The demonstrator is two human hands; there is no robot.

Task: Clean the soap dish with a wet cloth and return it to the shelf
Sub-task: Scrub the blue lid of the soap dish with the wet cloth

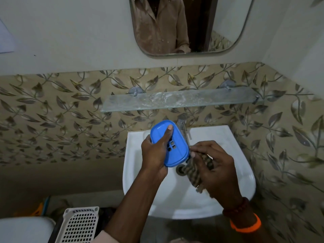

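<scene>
Nearest to the camera, at the lower left, a white perforated basket stands beside the forearms of the person. Above it, the right hand is closed around a dark, bunched cloth, which hangs over the white sink close to the drain. The left hand holds the blue soap dish over the left part of the basin: the thumb presses on its face, and the other fingers wrap behind the left edge. The dish is tilted, and its long axis runs from the upper left to the lower right, so that its lower right corner comes just beside the fingertips of the right hand and the cloth. The cloth therefore lies to the right of the dish and a little lower, and the right hand is the one nearer to that free end; probably the wiping will begin there and go up along the long axis. Behind the hands stands the tap, and above it the glass shelf, well apart from the dish, where it must return later.
</scene>
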